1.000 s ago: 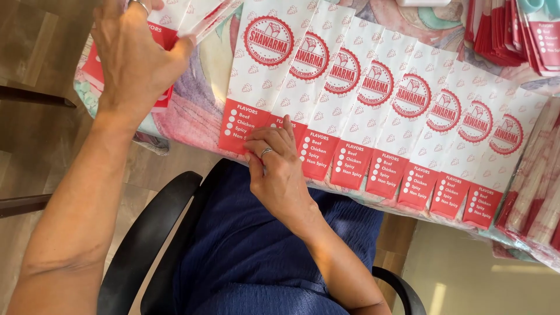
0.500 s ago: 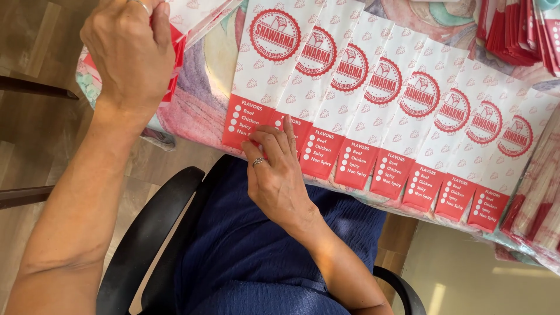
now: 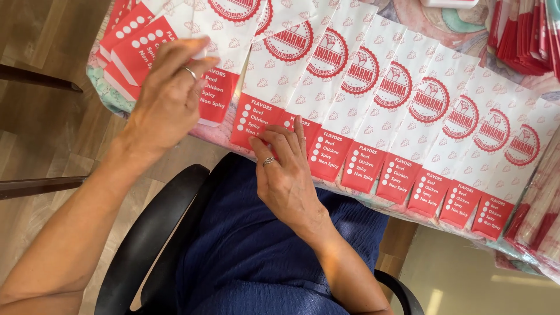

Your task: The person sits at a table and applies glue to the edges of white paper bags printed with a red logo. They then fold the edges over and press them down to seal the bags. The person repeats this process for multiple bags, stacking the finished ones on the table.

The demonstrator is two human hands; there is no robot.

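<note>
We hold a red-and-white paper bag (image 3: 219, 87) in our left hand (image 3: 166, 96), fingers closed on it, beside the overlapped row of bags (image 3: 402, 116) our right hand (image 3: 286, 169) pins flat-fingered so it keeps from sliding.

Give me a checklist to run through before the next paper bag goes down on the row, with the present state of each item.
1. Left hand has a bag: ok, its fingers rest on a red and white paper bag at the left end of the row.
2. Right hand steadies the row: ok, its fingertips press on the red bottom edge of a laid bag.
3. Row of bags overlaps evenly: ok, the red ends step along the table edge.
4. Spare bags within reach: ok, a stack lies beyond the left hand.
5. Single bag under the left hand, not two: cannot tell.
6. Tablecloth flat under the row: cannot tell, mostly covered.
</note>
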